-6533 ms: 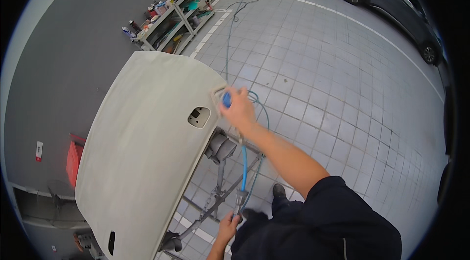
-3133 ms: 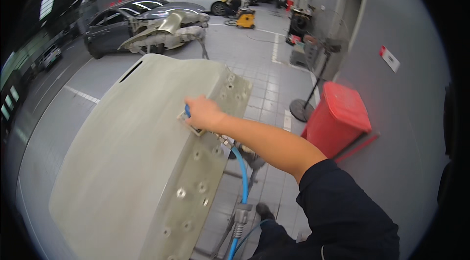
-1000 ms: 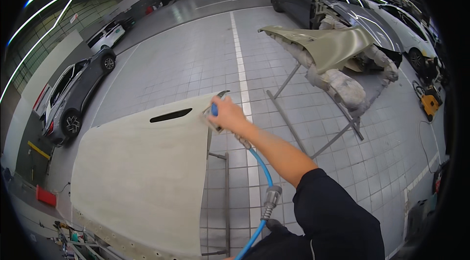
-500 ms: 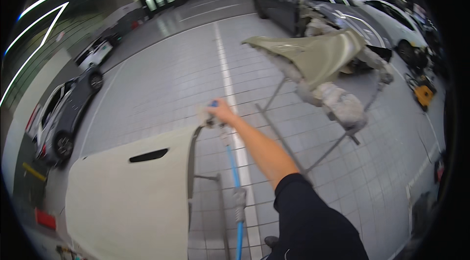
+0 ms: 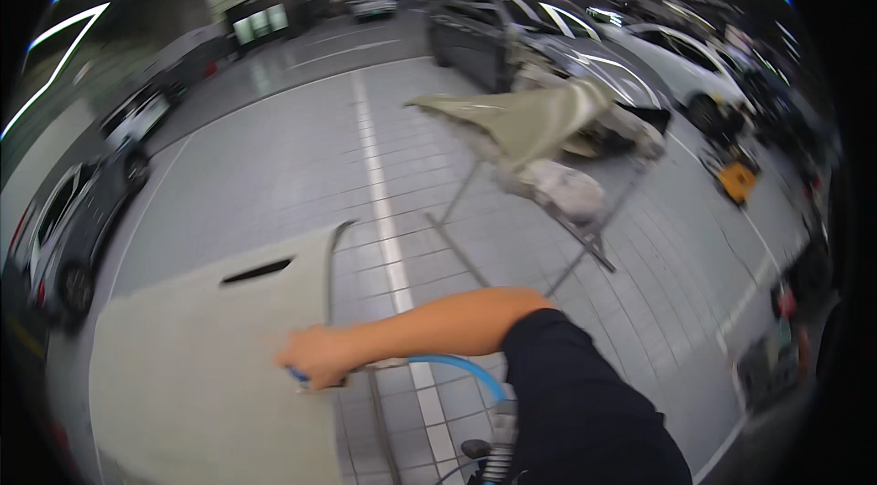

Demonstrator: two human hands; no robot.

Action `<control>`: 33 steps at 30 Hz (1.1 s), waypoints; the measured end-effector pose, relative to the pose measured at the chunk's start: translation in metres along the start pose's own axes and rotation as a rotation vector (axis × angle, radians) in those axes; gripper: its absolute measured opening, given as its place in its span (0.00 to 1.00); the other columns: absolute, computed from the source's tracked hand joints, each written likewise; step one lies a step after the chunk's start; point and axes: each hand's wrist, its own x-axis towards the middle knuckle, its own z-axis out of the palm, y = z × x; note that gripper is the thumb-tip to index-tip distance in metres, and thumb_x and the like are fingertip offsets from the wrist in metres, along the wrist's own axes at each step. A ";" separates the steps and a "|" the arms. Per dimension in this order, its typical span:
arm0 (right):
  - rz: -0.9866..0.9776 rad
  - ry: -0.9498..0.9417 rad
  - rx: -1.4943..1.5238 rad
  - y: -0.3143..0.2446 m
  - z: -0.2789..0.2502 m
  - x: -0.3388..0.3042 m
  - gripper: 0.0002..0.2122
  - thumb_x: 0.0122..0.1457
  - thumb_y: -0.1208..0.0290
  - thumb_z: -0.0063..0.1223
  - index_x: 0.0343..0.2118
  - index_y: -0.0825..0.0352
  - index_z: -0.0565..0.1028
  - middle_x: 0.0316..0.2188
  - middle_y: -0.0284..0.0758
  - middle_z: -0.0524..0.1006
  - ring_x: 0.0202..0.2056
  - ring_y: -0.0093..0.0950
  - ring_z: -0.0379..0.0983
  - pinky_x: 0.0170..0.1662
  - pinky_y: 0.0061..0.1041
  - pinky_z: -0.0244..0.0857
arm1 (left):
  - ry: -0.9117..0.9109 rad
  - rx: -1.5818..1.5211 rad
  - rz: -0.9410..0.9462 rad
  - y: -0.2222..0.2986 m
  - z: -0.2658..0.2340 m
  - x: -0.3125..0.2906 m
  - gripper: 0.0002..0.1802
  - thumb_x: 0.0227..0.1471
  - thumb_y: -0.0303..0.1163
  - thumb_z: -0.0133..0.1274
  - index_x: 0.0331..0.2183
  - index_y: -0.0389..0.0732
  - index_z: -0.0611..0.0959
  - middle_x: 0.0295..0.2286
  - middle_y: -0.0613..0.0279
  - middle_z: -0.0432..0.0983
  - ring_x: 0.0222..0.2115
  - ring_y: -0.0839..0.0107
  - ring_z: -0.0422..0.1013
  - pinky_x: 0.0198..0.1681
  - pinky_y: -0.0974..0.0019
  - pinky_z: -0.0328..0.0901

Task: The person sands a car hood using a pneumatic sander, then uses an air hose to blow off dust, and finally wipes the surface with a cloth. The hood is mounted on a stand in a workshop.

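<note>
My right hand (image 5: 320, 354) is closed on an air tool (image 5: 298, 376), of which only a blue part and a bit of the body show beneath the fingers; its exact kind is hidden and blurred. A blue air hose (image 5: 464, 368) runs from it, curving under my forearm to a grey sleeved section near my body. The hand is at the right edge of a pale, matt car door panel (image 5: 183, 366), below its dark handle recess (image 5: 258, 271). Whether the tool touches the panel, I cannot tell. My left hand is out of view.
Ahead to the right, an olive-beige car fender (image 5: 539, 124) with wrapped, crumpled covering rests on a metal stand (image 5: 457, 247). Beyond it stands a dark grey car (image 5: 470, 37). Another car (image 5: 91, 220) is parked at left. Yellow equipment (image 5: 736, 182) sits at far right.
My right hand has moved down and left with the air tool, from the panel's upper right corner to lower on its right side. The hose now bends sideways. The view has shifted.
</note>
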 end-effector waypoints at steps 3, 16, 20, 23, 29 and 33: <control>-0.019 0.028 0.086 -0.061 0.020 -0.022 0.23 0.48 0.58 0.62 0.47 0.61 0.74 0.36 0.48 0.77 0.39 0.48 0.76 0.40 0.45 0.71 | 0.009 -0.135 0.001 0.044 -0.022 -0.033 0.14 0.52 0.26 0.54 0.40 0.31 0.86 0.35 0.54 0.83 0.37 0.68 0.77 0.43 0.65 0.70; 0.351 0.122 -0.343 -0.279 0.077 0.126 0.27 0.50 0.55 0.63 0.51 0.60 0.68 0.45 0.52 0.73 0.42 0.52 0.75 0.46 0.45 0.71 | 0.232 -0.005 0.200 -0.071 -0.189 -0.257 0.13 0.55 0.27 0.56 0.42 0.34 0.86 0.36 0.56 0.83 0.37 0.69 0.77 0.42 0.67 0.69; 0.392 0.128 -0.348 -0.302 0.079 0.216 0.30 0.49 0.52 0.63 0.50 0.66 0.67 0.44 0.53 0.75 0.45 0.52 0.75 0.47 0.45 0.70 | 0.358 -0.244 -0.020 -0.104 -0.246 -0.286 0.14 0.59 0.30 0.56 0.47 0.38 0.84 0.40 0.62 0.83 0.40 0.76 0.76 0.46 0.73 0.68; 0.393 0.117 -0.336 -0.318 0.084 0.288 0.31 0.48 0.50 0.62 0.49 0.68 0.67 0.43 0.54 0.77 0.45 0.51 0.75 0.48 0.45 0.70 | 0.372 -0.247 -0.107 -0.123 -0.301 -0.296 0.16 0.60 0.32 0.56 0.49 0.39 0.83 0.40 0.63 0.82 0.39 0.77 0.75 0.46 0.72 0.67; 0.334 0.210 -0.329 -0.350 0.103 0.450 0.27 0.48 0.57 0.61 0.46 0.71 0.67 0.40 0.57 0.78 0.45 0.53 0.75 0.48 0.45 0.68 | 0.313 -0.126 -0.039 -0.145 -0.445 -0.291 0.16 0.62 0.39 0.55 0.46 0.40 0.83 0.37 0.62 0.81 0.40 0.71 0.75 0.48 0.68 0.66; 0.313 0.231 -0.290 -0.369 0.124 0.572 0.25 0.47 0.62 0.58 0.44 0.74 0.67 0.39 0.58 0.77 0.44 0.55 0.74 0.48 0.46 0.68 | 0.300 0.025 -0.050 -0.137 -0.561 -0.281 0.16 0.61 0.44 0.55 0.41 0.41 0.83 0.28 0.61 0.77 0.32 0.69 0.74 0.39 0.66 0.66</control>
